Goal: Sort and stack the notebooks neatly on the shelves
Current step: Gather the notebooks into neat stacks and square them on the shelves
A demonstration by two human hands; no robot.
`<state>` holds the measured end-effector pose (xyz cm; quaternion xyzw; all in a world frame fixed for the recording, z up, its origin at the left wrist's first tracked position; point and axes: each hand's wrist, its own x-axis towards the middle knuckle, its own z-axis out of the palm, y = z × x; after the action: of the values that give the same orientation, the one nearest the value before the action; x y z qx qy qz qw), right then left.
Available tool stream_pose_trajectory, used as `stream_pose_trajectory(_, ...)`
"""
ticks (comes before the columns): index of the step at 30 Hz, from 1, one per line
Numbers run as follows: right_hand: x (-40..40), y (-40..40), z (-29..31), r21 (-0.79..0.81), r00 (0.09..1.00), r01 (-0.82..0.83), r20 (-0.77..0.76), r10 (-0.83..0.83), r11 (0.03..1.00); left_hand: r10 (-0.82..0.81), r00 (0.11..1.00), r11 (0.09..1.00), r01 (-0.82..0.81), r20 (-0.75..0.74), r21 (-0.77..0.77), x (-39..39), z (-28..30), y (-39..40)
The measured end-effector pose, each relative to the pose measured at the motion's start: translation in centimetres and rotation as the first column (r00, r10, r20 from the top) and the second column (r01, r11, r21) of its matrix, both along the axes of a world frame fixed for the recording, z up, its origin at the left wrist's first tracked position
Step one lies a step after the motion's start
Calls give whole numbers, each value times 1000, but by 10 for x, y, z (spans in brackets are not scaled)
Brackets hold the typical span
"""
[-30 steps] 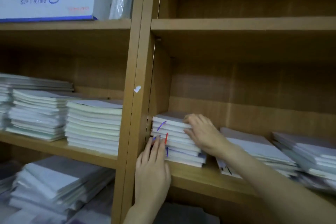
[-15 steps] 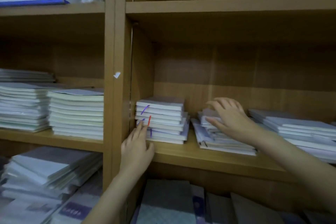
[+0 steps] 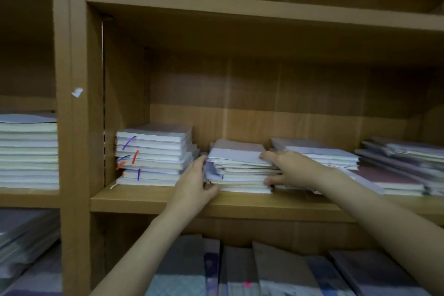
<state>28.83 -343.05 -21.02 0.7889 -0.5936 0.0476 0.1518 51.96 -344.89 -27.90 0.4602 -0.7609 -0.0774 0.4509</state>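
Note:
On the wooden shelf board a ragged stack of pale notebooks lies between my hands. My left hand holds its left end, fingers up the side and thumb under the front corner. My right hand grips its right end, fingers on top and thumb low on the front. To the left, against the bay wall, stands a squarer stack with purple and red pen marks on its page edges.
More loose notebook piles lie along the shelf to the right. A thick upright divider separates the left bay, which holds a tall neat stack. Dark-covered notebooks fill the shelf below.
My left hand left the marked stack and moved right to the second stack's left end. My right hand slid down to clasp that stack's right end. The view shifted right.

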Motion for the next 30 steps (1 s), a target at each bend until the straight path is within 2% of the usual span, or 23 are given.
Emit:
stream_pose_trajectory(4,-1,-4,3,43,999,10,50,-12,999,27,996,996,-34,89,78,-1,2,-10)
stream_pose_trajectory(10,-7,-4,-6,-83,991,-90,95,98,993,128,988,989,-121,-83,82,-5,-1,-12)
stream_pose_trajectory(14,-19,-3,-15,-139,962,-155,205,181,978,294,951,954,-298,-100,-32,-16,-3,-2)
stream_pose_trajectory(16,-19,-2,-22,-216,973,-148,145,181,965,324,939,940,-334,-115,-74,-19,-4,1)
stream_pose_trajectory(20,-11,-7,-36,-398,990,-105,-133,56,911,292,950,950,-302,-111,-77,-17,-4,4)
stream_pose_trajectory(22,-7,-9,-38,-443,982,-114,-188,32,889,275,956,956,-283,-101,-77,-15,-4,5)
stream_pose_trajectory(24,-6,-12,-38,-451,981,-120,-193,34,884,256,959,962,-265,-120,-63,-12,-3,7)
stream_pose_trajectory(28,-7,-11,-38,-445,992,-129,-74,107,886,242,963,970,-243,-123,6,-6,3,9)
stream_pose_trajectory(30,-6,-7,-41,-494,981,-181,-26,194,850,168,976,985,-162,-137,53,-3,5,10)
